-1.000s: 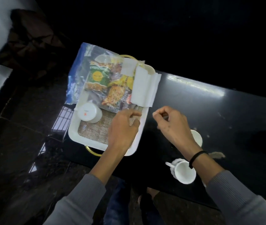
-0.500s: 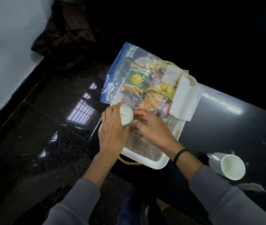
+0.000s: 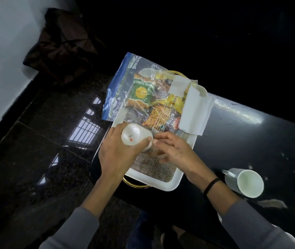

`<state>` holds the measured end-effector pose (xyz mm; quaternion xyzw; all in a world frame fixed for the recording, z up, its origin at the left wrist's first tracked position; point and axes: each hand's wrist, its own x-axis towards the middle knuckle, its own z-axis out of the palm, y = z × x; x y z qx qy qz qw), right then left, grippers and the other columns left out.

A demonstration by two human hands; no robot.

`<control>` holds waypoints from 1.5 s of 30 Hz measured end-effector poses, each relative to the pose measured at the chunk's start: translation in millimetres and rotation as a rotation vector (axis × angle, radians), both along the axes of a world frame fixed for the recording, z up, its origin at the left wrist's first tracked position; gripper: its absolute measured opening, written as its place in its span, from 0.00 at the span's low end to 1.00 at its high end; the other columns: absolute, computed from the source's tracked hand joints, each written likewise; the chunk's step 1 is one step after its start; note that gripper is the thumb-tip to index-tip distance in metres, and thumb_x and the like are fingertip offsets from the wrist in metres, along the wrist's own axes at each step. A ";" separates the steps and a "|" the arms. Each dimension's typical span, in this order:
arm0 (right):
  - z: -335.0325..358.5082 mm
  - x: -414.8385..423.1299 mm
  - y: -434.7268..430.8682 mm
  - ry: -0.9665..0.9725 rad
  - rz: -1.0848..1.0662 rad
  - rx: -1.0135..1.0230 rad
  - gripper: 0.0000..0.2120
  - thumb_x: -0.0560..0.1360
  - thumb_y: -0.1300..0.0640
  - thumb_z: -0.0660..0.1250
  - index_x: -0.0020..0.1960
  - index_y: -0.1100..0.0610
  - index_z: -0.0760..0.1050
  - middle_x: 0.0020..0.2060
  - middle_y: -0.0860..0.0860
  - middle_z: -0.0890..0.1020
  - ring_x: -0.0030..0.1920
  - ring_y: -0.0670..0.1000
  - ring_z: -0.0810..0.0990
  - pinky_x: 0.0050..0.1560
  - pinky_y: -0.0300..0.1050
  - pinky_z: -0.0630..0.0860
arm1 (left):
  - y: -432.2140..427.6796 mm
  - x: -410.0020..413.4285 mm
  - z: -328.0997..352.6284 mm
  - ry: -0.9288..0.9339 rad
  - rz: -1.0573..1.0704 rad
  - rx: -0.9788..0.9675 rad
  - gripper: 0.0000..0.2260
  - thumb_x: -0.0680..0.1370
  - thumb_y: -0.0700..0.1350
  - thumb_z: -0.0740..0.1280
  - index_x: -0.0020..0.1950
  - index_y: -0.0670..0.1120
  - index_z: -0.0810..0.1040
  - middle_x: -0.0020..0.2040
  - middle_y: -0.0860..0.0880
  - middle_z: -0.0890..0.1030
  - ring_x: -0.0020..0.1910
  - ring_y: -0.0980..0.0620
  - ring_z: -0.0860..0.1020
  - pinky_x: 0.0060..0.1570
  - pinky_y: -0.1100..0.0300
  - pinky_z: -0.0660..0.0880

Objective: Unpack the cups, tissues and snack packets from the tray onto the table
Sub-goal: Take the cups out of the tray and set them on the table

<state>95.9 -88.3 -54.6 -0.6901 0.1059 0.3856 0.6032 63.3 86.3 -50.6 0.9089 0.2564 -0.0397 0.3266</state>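
**Head view, single camera.**

- Left hand (image 3: 118, 155): fingers wrapped round a white cup (image 3: 134, 134). The cup is inverted, with its base toward the camera and its mouth down. There is a small red mark on the base.
- Cup position: over the near-left part of the white tray (image 3: 171, 184), above the woven mat (image 3: 153, 168). Whether it is lifted clear of the mat is hidden by the hands.
- Right hand (image 3: 175, 153): reaches in from the right, fingers loosely bent. Its fingertips (image 3: 154, 141) meet the cup's lower edge. Blur hides whether they pinch the rim or handle or only touch it.
- Clear zip bag of snack packets (image 3: 143, 92): lies across the far half of the tray and overhangs its left edge.
- Folded tissues (image 3: 195, 112): in the far-right corner, draped over the rim.
- Second cup (image 3: 247, 182): already on the black table (image 3: 260, 141), right of the tray. I cannot tell whether it stands upright or lies on its side.

**Key relation.** The cup sits on the tray's left side, while the bare tabletop lies to the right, past the right rim. The right hand is nearer that spot. The cup's long axis is roughly vertical, mouth down.

**Judgement.**
- Step in hand: taking this cup out of the tray.
- The next move likely calls for a handover to the right hand, or a carry across the tray. Either may include turning the cup mouth up.
- Risk: the left forearm crossing over the right one, or the cup snagging the bag's edge.
- The bag and tissues are not yet unpacked.
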 end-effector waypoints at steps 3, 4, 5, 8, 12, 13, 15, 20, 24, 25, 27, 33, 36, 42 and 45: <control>7.0 -3.2 -17.0 -0.027 -0.076 0.018 0.16 0.80 0.44 0.68 0.63 0.51 0.79 0.55 0.49 0.85 0.53 0.49 0.86 0.50 0.42 0.81 | -16.8 0.7 14.9 -0.004 0.184 -0.329 0.27 0.60 0.73 0.75 0.51 0.58 0.81 0.43 0.57 0.85 0.44 0.57 0.84 0.47 0.48 0.83; 9.1 -4.8 -23.4 -0.043 -0.095 0.026 0.17 0.79 0.41 0.68 0.60 0.50 0.81 0.55 0.48 0.85 0.55 0.48 0.85 0.55 0.43 0.79 | -24.3 1.7 20.2 0.002 0.223 -0.447 0.25 0.61 0.72 0.76 0.49 0.58 0.82 0.42 0.57 0.86 0.42 0.57 0.85 0.46 0.48 0.84; 11.4 -6.5 -29.1 -0.048 -0.113 0.047 0.18 0.77 0.37 0.69 0.58 0.49 0.82 0.55 0.47 0.85 0.57 0.46 0.83 0.60 0.44 0.77 | -31.9 2.5 25.1 0.007 0.255 -0.569 0.24 0.62 0.70 0.76 0.49 0.57 0.83 0.42 0.56 0.87 0.42 0.57 0.86 0.45 0.49 0.84; 23.3 -11.5 -50.1 -0.010 -0.207 0.150 0.27 0.72 0.32 0.71 0.62 0.48 0.81 0.61 0.47 0.84 0.63 0.46 0.81 0.69 0.49 0.72 | -61.3 5.0 40.5 0.029 0.247 -0.811 0.18 0.67 0.66 0.75 0.47 0.55 0.86 0.42 0.53 0.88 0.42 0.53 0.87 0.37 0.57 0.83; 40.7 -19.2 -86.4 -0.071 -0.319 0.203 0.25 0.71 0.39 0.76 0.64 0.50 0.80 0.57 0.49 0.87 0.58 0.48 0.85 0.59 0.47 0.78 | -105.1 5.3 52.7 0.080 0.111 -0.891 0.21 0.72 0.67 0.71 0.52 0.53 0.86 0.44 0.50 0.88 0.44 0.52 0.87 0.39 0.60 0.83; 44.5 -22.5 -98.8 -0.096 -0.363 0.185 0.25 0.70 0.40 0.77 0.63 0.50 0.80 0.56 0.49 0.87 0.57 0.48 0.86 0.57 0.47 0.79 | -117.0 5.3 54.3 0.096 0.064 -0.887 0.20 0.73 0.67 0.69 0.53 0.53 0.86 0.45 0.51 0.88 0.44 0.54 0.87 0.38 0.61 0.83; 50.3 -29.4 -124.2 -0.142 -0.435 0.128 0.27 0.68 0.41 0.79 0.62 0.50 0.80 0.54 0.49 0.88 0.55 0.49 0.87 0.55 0.47 0.81 | -138.8 6.0 56.6 0.141 -0.030 -0.867 0.20 0.74 0.69 0.67 0.52 0.55 0.85 0.44 0.55 0.88 0.43 0.58 0.86 0.38 0.60 0.83; 64.1 -51.5 -201.0 -0.271 -0.489 -0.117 0.31 0.63 0.37 0.81 0.62 0.45 0.78 0.55 0.45 0.87 0.53 0.46 0.87 0.49 0.42 0.84 | -194.7 4.6 55.2 0.194 -0.309 -0.723 0.18 0.76 0.69 0.62 0.52 0.60 0.84 0.46 0.59 0.86 0.47 0.59 0.84 0.52 0.55 0.81; 61.7 -77.1 -265.0 -0.323 -0.523 -0.347 0.33 0.60 0.34 0.81 0.62 0.42 0.77 0.57 0.43 0.85 0.58 0.46 0.84 0.59 0.53 0.82 | -232.3 0.2 48.7 0.166 -0.509 -0.563 0.14 0.78 0.61 0.66 0.58 0.57 0.83 0.50 0.62 0.85 0.51 0.70 0.80 0.53 0.66 0.74; 60.2 -83.4 -277.5 -0.331 -0.524 -0.398 0.33 0.60 0.34 0.81 0.61 0.41 0.77 0.57 0.42 0.85 0.58 0.44 0.83 0.60 0.52 0.82 | -238.0 -1.5 46.7 0.171 -0.559 -0.515 0.14 0.78 0.59 0.67 0.60 0.56 0.82 0.52 0.62 0.85 0.52 0.70 0.80 0.54 0.66 0.74; 57.3 -97.8 -300.5 -0.337 -0.487 -0.508 0.32 0.61 0.35 0.81 0.61 0.40 0.76 0.56 0.40 0.84 0.56 0.42 0.82 0.60 0.47 0.80 | -250.7 -7.5 42.3 0.201 -0.660 -0.423 0.16 0.79 0.57 0.67 0.64 0.54 0.80 0.58 0.58 0.84 0.58 0.64 0.80 0.62 0.58 0.76; 39.2 -124.2 -324.5 -0.334 -0.156 -0.791 0.35 0.62 0.35 0.77 0.64 0.45 0.73 0.53 0.46 0.84 0.53 0.53 0.83 0.54 0.54 0.80 | -268.3 -24.3 33.1 0.208 -0.789 -0.222 0.15 0.79 0.49 0.66 0.67 0.55 0.77 0.62 0.55 0.79 0.65 0.53 0.74 0.70 0.47 0.68; 26.6 -132.5 -320.0 -0.385 -0.021 -0.890 0.32 0.64 0.36 0.76 0.64 0.47 0.73 0.53 0.49 0.85 0.53 0.58 0.83 0.53 0.52 0.78 | -270.5 -28.7 29.5 0.205 -0.811 -0.191 0.16 0.80 0.48 0.66 0.67 0.55 0.77 0.66 0.56 0.78 0.67 0.54 0.72 0.70 0.48 0.67; 12.6 -139.5 -314.3 -0.431 0.000 -0.933 0.32 0.65 0.42 0.77 0.64 0.50 0.72 0.53 0.49 0.85 0.53 0.57 0.82 0.55 0.50 0.71 | -271.8 -29.1 27.4 0.181 -0.827 -0.173 0.15 0.80 0.47 0.66 0.67 0.55 0.78 0.66 0.57 0.78 0.67 0.56 0.71 0.70 0.48 0.67; 11.0 -138.0 -313.9 -0.440 0.007 -0.936 0.33 0.66 0.44 0.77 0.66 0.51 0.71 0.55 0.49 0.84 0.55 0.57 0.82 0.58 0.51 0.71 | -272.2 -29.3 27.4 0.183 -0.832 -0.165 0.15 0.80 0.47 0.65 0.67 0.54 0.78 0.66 0.56 0.78 0.67 0.55 0.71 0.71 0.47 0.66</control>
